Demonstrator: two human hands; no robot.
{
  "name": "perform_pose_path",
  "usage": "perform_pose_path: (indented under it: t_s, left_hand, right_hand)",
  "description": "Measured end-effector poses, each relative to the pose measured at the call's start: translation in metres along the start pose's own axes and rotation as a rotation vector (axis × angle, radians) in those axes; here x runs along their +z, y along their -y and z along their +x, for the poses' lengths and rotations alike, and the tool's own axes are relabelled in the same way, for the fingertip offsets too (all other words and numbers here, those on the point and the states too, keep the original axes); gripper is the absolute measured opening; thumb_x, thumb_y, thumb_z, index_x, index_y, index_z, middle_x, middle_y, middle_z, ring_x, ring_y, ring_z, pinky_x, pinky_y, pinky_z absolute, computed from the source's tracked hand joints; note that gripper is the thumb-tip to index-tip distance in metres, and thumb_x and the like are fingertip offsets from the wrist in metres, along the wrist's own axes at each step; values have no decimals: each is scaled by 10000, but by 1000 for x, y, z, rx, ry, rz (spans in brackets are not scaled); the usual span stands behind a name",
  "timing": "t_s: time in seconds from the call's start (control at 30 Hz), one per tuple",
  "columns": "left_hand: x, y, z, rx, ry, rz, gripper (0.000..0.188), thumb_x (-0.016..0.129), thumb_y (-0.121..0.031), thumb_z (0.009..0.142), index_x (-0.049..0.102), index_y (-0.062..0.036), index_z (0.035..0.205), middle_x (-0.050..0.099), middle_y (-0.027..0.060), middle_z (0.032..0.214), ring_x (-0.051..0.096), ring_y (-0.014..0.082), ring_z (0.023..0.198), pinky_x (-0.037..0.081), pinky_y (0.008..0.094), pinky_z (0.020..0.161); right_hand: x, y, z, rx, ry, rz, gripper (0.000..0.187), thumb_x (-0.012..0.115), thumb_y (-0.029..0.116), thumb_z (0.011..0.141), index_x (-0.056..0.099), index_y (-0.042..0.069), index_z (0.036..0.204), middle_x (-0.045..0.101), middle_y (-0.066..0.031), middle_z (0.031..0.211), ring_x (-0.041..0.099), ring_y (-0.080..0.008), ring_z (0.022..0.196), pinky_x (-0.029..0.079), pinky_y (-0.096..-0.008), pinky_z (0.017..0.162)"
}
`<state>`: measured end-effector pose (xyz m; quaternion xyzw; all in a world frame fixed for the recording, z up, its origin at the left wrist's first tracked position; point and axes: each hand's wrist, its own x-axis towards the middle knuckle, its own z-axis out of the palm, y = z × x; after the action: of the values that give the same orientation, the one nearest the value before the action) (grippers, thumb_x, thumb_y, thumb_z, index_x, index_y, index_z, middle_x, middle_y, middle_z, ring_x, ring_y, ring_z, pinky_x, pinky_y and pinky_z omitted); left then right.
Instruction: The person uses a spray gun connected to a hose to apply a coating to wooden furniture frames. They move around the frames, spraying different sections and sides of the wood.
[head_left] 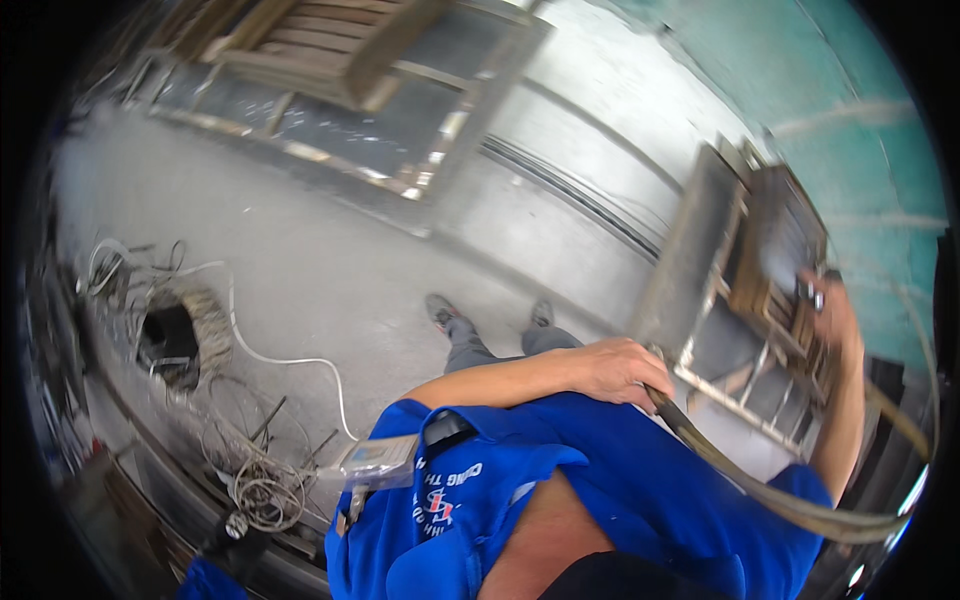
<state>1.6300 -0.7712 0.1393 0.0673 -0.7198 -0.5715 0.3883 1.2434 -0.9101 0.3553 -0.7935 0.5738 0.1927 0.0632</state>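
Note:
My right hand [832,312] is stretched out at the far right, wrapped round a small metallic spray gun [812,294]. A pale mist spreads from the gun over a brown slatted wooden piece [757,275]. That piece rests on a grey, frame-edged stand [690,245]. Across my body, my left hand [625,372] is closed round a tan hose [735,470]. From there the hose sags to the lower right and loops up past my right arm. Motion blurs the gun's outline, and my right fingers partly cover it.
More slatted wooden pieces [330,45] sit on a low framed platform [300,150] at upper left. A green sheeted wall [850,130] stands beyond the right stand. On the left lie a dark-mouthed round object [170,335], a white cable [235,320] and coiled wires [270,498].

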Motion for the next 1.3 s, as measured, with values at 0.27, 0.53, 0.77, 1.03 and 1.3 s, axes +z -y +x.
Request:
perform_pose_path:
  t_s: [0.27,0.53,0.77,1.03,1.3]
  left_hand:
    - [-103,-39,-75,-29,-133,125,326,768,-85,823,748,-85,1148,736,95,1084,698,307,1000,559,400,856]
    - [-166,-64,-152,-171,-509,314,349,762,-102,831,737,-86,1179,716,104,1042,687,325,981,541,405,846]
    - [-179,-71,-148,-397,-641,554,397,776,-42,787,738,-80,1180,717,97,1047,682,337,974,546,417,864]
    - [-202,-53,-97,-540,-728,440,380,766,-14,798,721,-34,1175,707,141,1050,687,323,982,545,389,882]
    - [-222,-29,-54,-667,-670,359,326,770,-68,851,710,-48,1171,708,127,1074,682,342,1017,531,407,935]
  right_hand:
    - [78,186,63,288,-447,1134,598,665,108,974,512,185,1546,655,0,797,559,-64,627,416,-237,452]
    - [74,367,182,-182,-237,1369,584,694,123,965,539,172,1526,680,-18,861,600,-91,670,487,-247,539]
    - [31,399,315,-552,-380,1249,539,706,105,934,608,178,1459,765,-127,1083,732,-182,923,563,-323,866]
    - [-44,324,491,-219,-723,1068,529,696,228,930,605,292,1447,752,-178,1173,732,-346,1088,561,-396,959]
    - [-10,286,460,-675,-528,1080,529,673,142,931,613,235,1448,712,-136,1312,684,-286,1219,512,-389,1057]
